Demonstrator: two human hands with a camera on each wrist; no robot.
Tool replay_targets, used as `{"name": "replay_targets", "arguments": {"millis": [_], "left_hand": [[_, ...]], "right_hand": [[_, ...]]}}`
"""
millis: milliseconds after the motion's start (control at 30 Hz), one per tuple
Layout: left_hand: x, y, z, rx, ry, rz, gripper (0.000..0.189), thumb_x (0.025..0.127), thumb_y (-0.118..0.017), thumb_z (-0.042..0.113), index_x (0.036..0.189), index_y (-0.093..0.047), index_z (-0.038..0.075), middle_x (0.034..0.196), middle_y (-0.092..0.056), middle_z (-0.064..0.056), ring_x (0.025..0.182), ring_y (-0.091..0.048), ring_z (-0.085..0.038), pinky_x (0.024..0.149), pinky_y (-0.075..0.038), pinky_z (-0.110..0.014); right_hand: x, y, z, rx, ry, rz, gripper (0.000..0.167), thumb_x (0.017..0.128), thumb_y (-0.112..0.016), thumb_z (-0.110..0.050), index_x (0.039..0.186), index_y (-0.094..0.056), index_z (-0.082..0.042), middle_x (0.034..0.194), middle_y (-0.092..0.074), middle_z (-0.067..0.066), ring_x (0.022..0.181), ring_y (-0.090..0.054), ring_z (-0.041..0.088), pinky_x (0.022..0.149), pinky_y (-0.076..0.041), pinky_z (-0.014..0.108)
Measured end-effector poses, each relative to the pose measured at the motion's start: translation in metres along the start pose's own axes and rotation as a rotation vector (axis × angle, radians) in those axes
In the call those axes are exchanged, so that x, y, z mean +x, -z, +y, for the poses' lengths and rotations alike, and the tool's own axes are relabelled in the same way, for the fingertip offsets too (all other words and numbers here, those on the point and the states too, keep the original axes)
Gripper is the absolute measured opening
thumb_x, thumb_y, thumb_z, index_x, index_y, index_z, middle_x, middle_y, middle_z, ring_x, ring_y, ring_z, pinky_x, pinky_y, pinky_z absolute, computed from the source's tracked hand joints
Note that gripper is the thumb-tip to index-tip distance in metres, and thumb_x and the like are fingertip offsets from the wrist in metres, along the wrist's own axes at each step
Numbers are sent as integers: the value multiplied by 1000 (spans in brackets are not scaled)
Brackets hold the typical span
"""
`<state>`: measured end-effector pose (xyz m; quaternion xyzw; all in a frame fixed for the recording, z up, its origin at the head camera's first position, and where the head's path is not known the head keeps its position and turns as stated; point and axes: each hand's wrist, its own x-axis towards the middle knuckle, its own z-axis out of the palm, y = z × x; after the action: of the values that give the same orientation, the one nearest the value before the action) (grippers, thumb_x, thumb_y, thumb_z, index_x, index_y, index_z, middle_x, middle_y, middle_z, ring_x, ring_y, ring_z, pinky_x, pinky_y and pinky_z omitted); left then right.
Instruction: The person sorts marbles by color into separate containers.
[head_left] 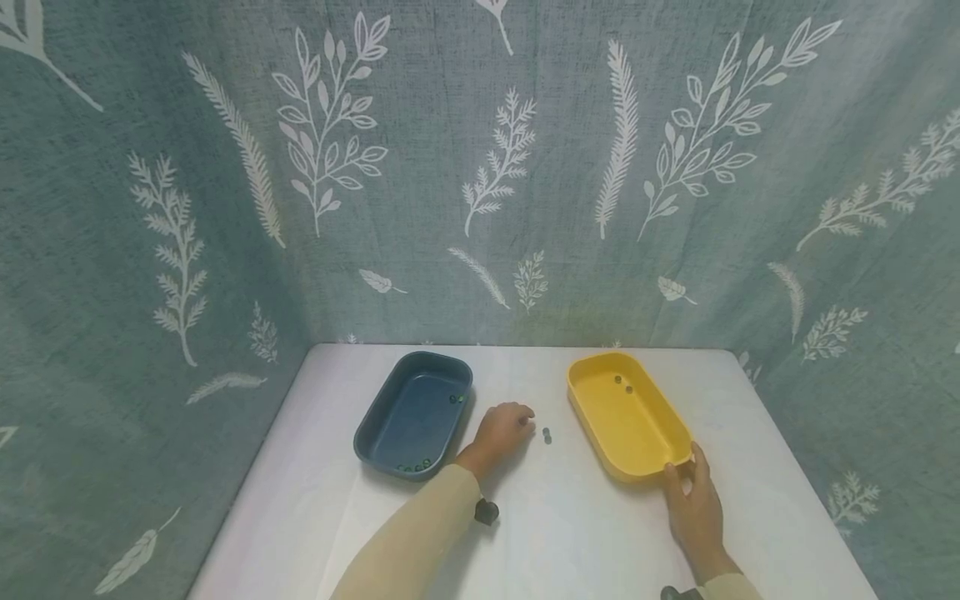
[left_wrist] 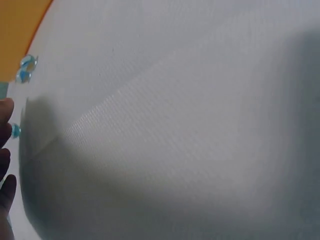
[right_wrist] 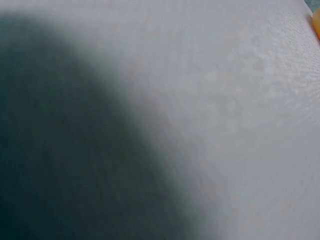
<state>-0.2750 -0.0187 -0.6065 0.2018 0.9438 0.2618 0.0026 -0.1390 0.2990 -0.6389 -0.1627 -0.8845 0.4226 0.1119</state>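
Observation:
My left hand (head_left: 504, 435) is between the two trays, its fingers curled close above the white table. A glass marble (left_wrist: 16, 131) shows at its fingertips in the left wrist view and appears pinched there, partly hidden by the fingers. Just right of this hand, two clear-blue marbles (head_left: 547, 435) lie side by side on the table. With thumb and fingers, my right hand (head_left: 693, 508) grips the near right corner of a yellow tray (head_left: 626, 477). Two marbles (head_left: 623, 384) lie inside it towards the far end.
A dark blue tray (head_left: 367, 454) stands left of my left hand, with several green marbles (head_left: 417, 468) along its near end and two more by its right wall. Leaf-patterned cloth (head_left: 420, 275) encloses the white table (head_left: 555, 550) at the back and sides.

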Motion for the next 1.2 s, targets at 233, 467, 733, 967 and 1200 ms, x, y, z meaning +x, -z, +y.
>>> {"name": "replay_targets", "arguments": {"millis": [233, 467, 733, 967, 1200], "left_hand": [[-1, -2, -7, -6, 12, -5, 22, 94, -63, 28, 111, -70, 15, 110, -69, 2, 111, -61, -19, 101, -42, -40], [4, -7, -13, 6, 33, -1, 22, 94, -64, 29, 112, -70, 18, 111, -69, 2, 112, -61, -21, 104, -39, -47], [9, -10, -13, 5, 11, 29, 17, 92, -66, 26, 103, -71, 15, 99, -70, 2, 101, -64, -21, 100, -41, -49], [11, -13, -12, -4, 36, 47, 16, 91, -67, 26, 102, -72, 15, 100, -71, 2, 103, -64, -21, 101, -41, -47], [10, -14, -12, -18, 57, 54, 14, 90, -68, 25, 101, -71, 16, 93, -70, 4, 92, -65, -17, 97, -43, -43]], "right_hand": [[-3, -3, -1, -8, -20, -5, 72, 102, -41, -47, 157, -4, -19, 150, -33, 26, 137, -26, 48, 106, -19, 67], [-3, -4, -1, -10, -12, 4, 72, 102, -41, -47, 157, -5, -18, 150, -34, 26, 137, -26, 48, 107, -19, 67], [1, -2, 1, -15, 10, 25, 72, 102, -43, -46, 157, -7, -17, 149, -35, 26, 136, -29, 48, 107, -21, 66], [3, -3, 4, -23, 5, 28, 73, 101, -42, -48, 157, -7, -18, 147, -37, 26, 135, -30, 49, 106, -22, 66], [3, -4, 6, -20, 14, 35, 72, 102, -43, -46, 157, -7, -17, 146, -39, 27, 134, -32, 49, 106, -23, 66]]}}
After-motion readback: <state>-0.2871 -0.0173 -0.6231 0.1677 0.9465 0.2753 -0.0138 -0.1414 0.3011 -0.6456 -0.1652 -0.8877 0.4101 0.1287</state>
